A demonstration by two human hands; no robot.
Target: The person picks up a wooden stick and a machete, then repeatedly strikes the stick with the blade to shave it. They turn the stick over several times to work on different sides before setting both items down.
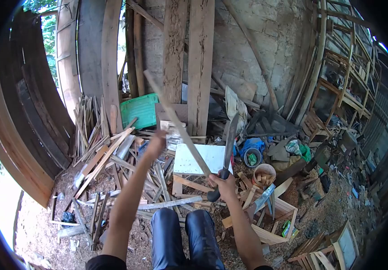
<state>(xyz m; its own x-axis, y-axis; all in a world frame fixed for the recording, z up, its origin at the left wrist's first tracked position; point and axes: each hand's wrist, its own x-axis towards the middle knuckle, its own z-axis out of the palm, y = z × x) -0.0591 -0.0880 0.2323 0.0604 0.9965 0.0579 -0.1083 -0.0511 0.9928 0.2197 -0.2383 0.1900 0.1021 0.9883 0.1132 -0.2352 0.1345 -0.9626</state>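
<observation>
My right hand (224, 186) is closed around the black handle of a machete (231, 141), its dark blade pointing up and away from me. A long thin wooden stick (179, 123) slants up to the left, with its lower end at the fingers of the same hand. Left of the stick is my left hand (157, 143), raised and smeared by motion; it seems apart from the wood, and its fingers cannot be made out. Beneath the stick and blade lies a white-topped board (198, 159) in front of my knees.
Scrap wood strips (126, 155) are heaped at left, beside a green plastic crate (139, 110). To the right stand a bucket of wood offcuts (264, 174) and a wooden box frame holding a handsaw (264, 199). Tall planks (199, 67) lean on the wall; shavings cover the ground.
</observation>
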